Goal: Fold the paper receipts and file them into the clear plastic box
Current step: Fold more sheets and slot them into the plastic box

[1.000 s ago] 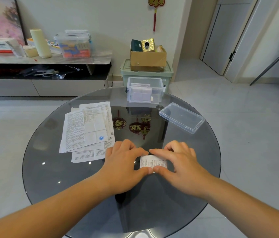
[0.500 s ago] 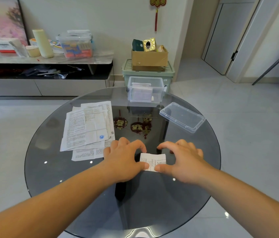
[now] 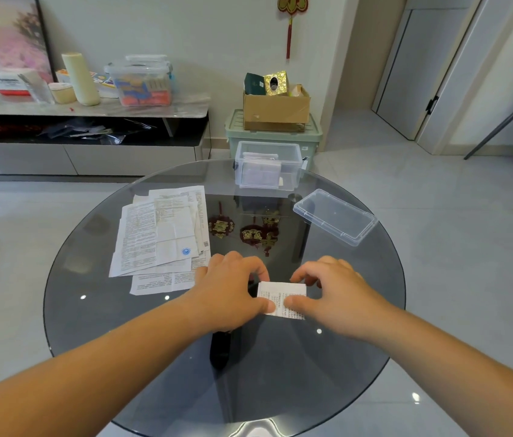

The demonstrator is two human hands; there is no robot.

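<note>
We're creasing the small folded white paper receipt (image 3: 280, 294) — left hand (image 3: 233, 294) and right hand (image 3: 337, 294) both pinch it; next, clear plastic box (image 3: 297, 167) upper centre.

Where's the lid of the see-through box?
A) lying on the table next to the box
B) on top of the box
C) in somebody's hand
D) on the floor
A: the lid lies on the glass table beside the open clear box, while the left hand and right hand pinch the folded receipt.
</note>
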